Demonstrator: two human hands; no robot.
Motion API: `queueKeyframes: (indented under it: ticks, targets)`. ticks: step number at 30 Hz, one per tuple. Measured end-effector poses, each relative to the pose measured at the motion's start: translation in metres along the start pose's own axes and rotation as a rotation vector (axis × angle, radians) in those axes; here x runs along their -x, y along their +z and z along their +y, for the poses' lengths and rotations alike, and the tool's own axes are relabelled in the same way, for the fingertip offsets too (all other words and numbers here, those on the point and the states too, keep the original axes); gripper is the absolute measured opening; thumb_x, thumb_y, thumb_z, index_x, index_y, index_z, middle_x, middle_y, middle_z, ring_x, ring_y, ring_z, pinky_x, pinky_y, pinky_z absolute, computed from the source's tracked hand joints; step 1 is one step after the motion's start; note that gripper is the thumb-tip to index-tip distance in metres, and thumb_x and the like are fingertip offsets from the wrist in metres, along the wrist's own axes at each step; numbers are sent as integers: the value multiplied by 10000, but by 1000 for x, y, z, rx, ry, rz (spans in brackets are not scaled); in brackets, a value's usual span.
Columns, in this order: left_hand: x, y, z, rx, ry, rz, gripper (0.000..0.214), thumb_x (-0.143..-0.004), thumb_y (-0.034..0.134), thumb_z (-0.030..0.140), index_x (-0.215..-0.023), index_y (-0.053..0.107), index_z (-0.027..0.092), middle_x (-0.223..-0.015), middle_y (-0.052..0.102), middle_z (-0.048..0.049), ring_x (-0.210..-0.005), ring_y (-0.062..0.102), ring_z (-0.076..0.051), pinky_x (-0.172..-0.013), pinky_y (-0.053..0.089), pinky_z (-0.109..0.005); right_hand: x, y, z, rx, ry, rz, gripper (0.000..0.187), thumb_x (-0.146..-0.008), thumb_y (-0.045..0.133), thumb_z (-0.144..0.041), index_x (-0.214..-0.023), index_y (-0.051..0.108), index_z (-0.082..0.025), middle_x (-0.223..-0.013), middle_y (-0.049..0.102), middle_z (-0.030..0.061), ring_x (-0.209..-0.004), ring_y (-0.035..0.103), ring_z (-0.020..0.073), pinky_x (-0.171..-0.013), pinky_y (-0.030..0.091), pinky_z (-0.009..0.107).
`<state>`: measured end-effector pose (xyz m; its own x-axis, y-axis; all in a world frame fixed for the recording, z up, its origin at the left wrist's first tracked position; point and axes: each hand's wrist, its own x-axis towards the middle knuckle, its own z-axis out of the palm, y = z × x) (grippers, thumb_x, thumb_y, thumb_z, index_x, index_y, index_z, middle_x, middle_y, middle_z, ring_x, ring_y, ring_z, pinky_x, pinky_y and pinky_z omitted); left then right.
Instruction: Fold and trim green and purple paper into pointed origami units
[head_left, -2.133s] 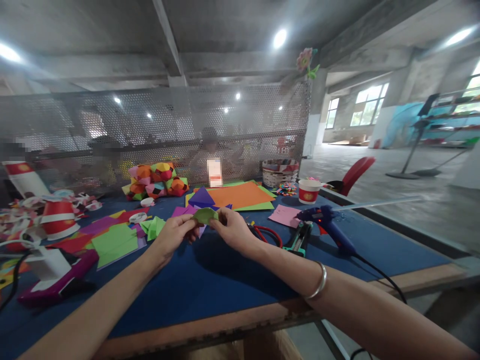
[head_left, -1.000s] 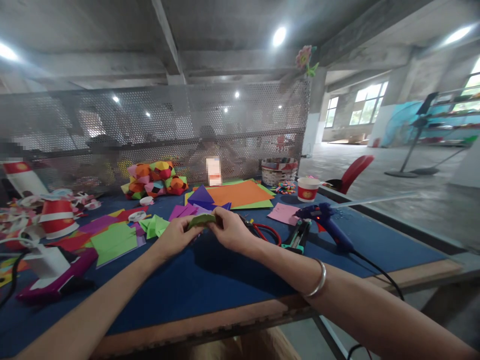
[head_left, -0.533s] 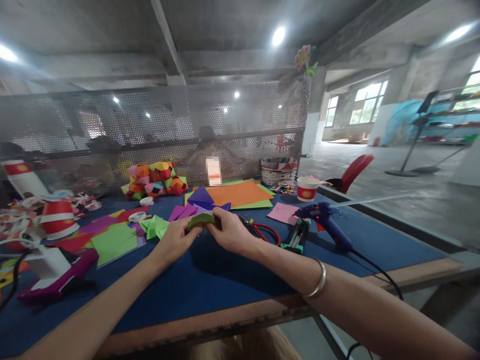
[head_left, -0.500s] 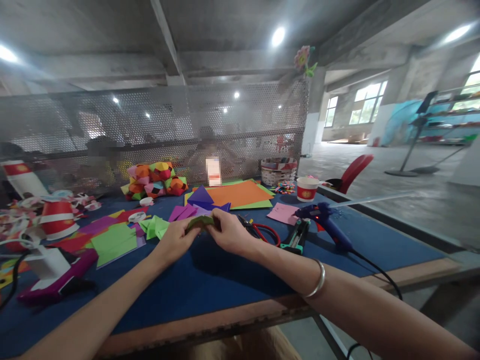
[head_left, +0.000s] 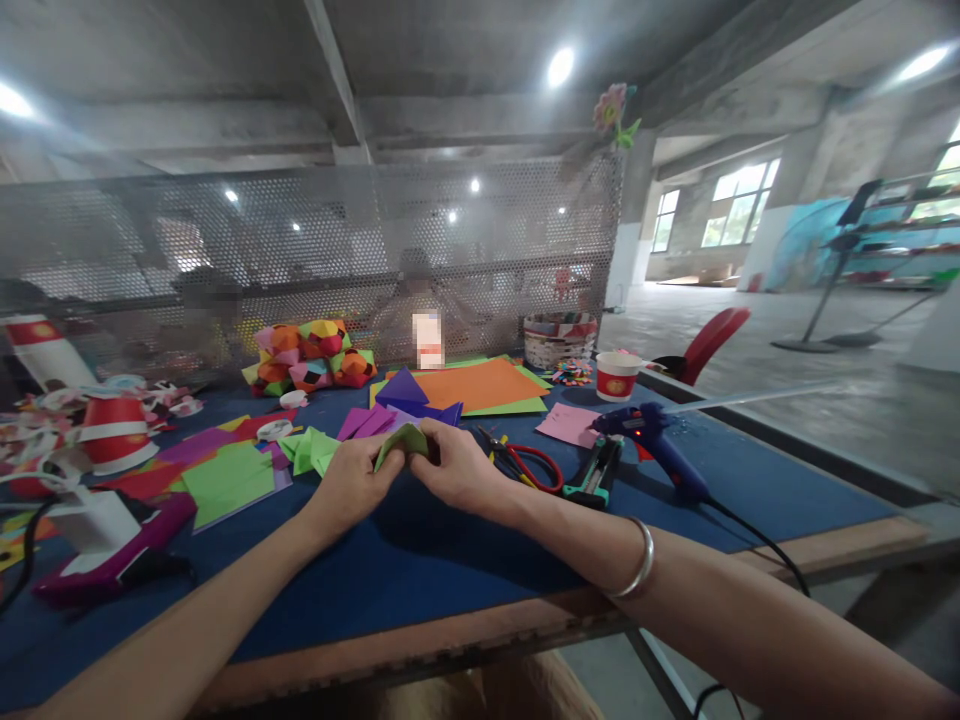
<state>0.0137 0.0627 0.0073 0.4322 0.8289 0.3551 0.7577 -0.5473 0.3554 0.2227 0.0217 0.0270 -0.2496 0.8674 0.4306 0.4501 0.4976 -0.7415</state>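
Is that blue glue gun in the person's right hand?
No, the right hand pinches the green paper, while the glue gun lies apart on the blue table.

Paper piece between left hand, right hand; cutter left of glue gun; basket behind 1 cup.

Ceiling lights glare white against a dim ceiling, while daylight enters through windows; a soft shadow darkens the tabletop below the right hand, the mesh screen looks hazy, and wide-angle distortion stretches the edges (small patches are pixelated)
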Motion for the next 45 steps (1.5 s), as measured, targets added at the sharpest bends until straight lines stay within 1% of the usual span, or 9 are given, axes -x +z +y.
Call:
queueKeyframes:
  ticks: [3, 10, 19, 24, 28, 32, 37, 41, 45]
  targets:
    - [1, 1, 0, -36, 9, 12, 336, -1144, 789, 440, -1340, 766, 169, -1305, 795, -87, -1102, 804, -275, -963, 713, -467, -1, -1, -3, -10, -4, -6, 198, -879, 634, -135, -784, 523, -268, -735, 606, -51, -711, 565, 171, -687, 401, 289]
    - [-4, -2, 3, -91, -4, 23, 328, -1147, 788, 416, -1369, 758, 176, -1336, 793, -102, -1130, 803, -270, -998, 708, -489, -4, -2, 3, 31, 61, 12, 319, -954, 702, -162, -753, 478, -268, -703, 581, -54, -700, 559, 162, -679, 382, 279]
    - [-4, -7, 17, -220, -125, 13, 332, -1144, 793, 421, -1362, 761, 172, -1331, 794, -97, -1122, 805, -273, -983, 713, -479, -4, -6, -4, 77, 75, -3, 326, -990, 751, -148, -754, 545, -237, -721, 617, -45, -715, 568, 147, -691, 386, 267]
    - [-6, -29, 31, -342, -234, 44, 286, -1150, 786, 415, -1293, 776, 168, -1262, 808, -85, -1076, 808, -252, -967, 711, -461, -5, -8, -1, 122, 126, -45, 242, -1025, 778, -163, -806, 684, -206, -769, 732, -1, -757, 662, 171, -723, 432, 276]
    - [-8, -57, 32, -481, -393, 86, 299, -1147, 786, 428, -1306, 780, 175, -1317, 802, -95, -1173, 799, -286, -1035, 696, -503, -6, -9, 0, 145, 150, -51, 112, -1097, 728, -189, -998, 781, -186, -939, 843, 54, -878, 754, 191, -791, 497, 276]
    - [-10, -75, 25, -579, -586, -14, 344, -1140, 794, 438, -1367, 765, 180, -1365, 789, -107, -1203, 796, -298, -1039, 696, -513, -5, -13, -2, 187, 165, -30, 109, -1103, 699, -158, -1093, 804, -184, -1089, 878, 85, -1002, 801, 211, -878, 538, 291]
    - [-8, -76, 12, -634, -664, -159, 368, -1136, 800, 431, -1408, 753, 188, -1424, 772, -120, -1246, 784, -309, -1062, 691, -530, -4, -15, -5, 242, 178, -38, 175, -1100, 669, -115, -1165, 814, -188, -1147, 888, 88, -1064, 827, 215, -912, 562, 285]
    - [-7, -82, -8, -654, -691, -153, 393, -1135, 802, 424, -1444, 737, 190, -1466, 754, -130, -1271, 775, -318, -1073, 688, -543, -5, -15, -5, 297, 193, -76, 212, -1115, 651, -113, -1238, 811, -180, -1191, 890, 97, -1100, 833, 216, -919, 563, 278]
    - [-8, -91, -31, -595, -653, -63, 405, -1132, 808, 413, -1459, 729, 190, -1469, 750, -129, -1255, 779, -313, -1059, 695, -538, -4, -17, -7, 375, 213, -140, 227, -1136, 637, -123, -1271, 811, -179, -1259, 882, 110, -1181, 828, 229, -981, 581, 299]
